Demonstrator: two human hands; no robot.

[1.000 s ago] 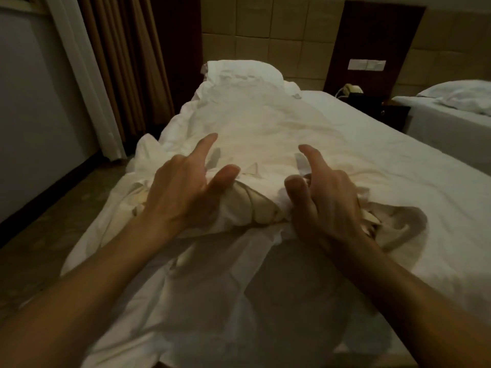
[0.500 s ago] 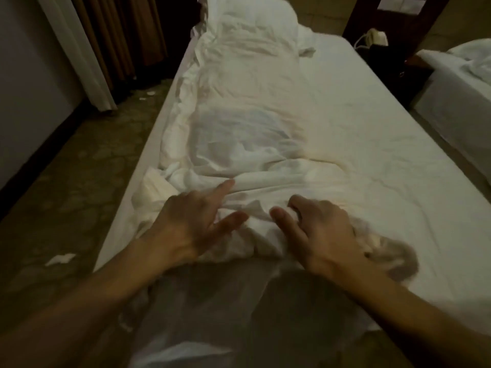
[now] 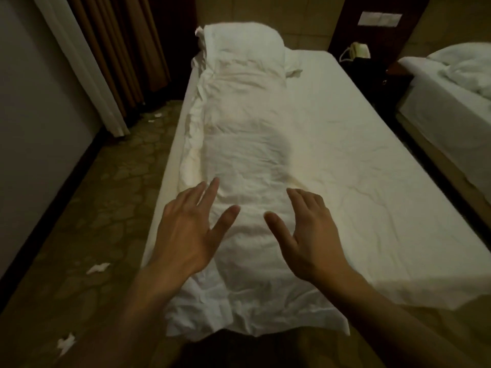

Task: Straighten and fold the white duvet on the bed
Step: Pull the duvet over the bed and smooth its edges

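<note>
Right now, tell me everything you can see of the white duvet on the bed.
The duvet is white, soft and creased, apparently cotton. It lies folded into a long narrow strip down the left side of the bed, from the pillow end to the foot, where its wrinkled end hangs over the edge. Its left edge is bunched and ruffled. The left hand and right hand are spread open over its near part, fingers straight; whether they touch it cannot be told.

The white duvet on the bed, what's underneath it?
The duvet lies in a long strip on the bed's white sheet, which shows bare to its right. Both hands are open above it. Whatever is directly beneath is covered.
</note>
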